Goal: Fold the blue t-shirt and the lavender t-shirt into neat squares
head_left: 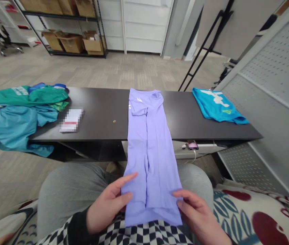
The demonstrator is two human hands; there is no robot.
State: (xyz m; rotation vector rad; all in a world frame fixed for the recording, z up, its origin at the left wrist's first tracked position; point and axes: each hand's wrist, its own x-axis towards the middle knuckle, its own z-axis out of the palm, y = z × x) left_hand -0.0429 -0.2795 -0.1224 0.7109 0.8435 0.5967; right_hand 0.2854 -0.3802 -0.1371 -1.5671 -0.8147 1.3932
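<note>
Lilac knit top (150,153), light & limp, drapes off blk counter (100,109); L hand (107,207), R hand (197,212) lightly pinch its sides nr hem, best grip there.

Lavender garment (149,153), its kind hidden by folds; pixelated white packet (71,119), print unreadable; tiny gold speck (114,121), too small to identify; teal cloth (11,127) cut off by left edge.

Lilac top (150,153); b/w check shirt (144,233); cyan tee (217,109), white print (215,98).
</note>
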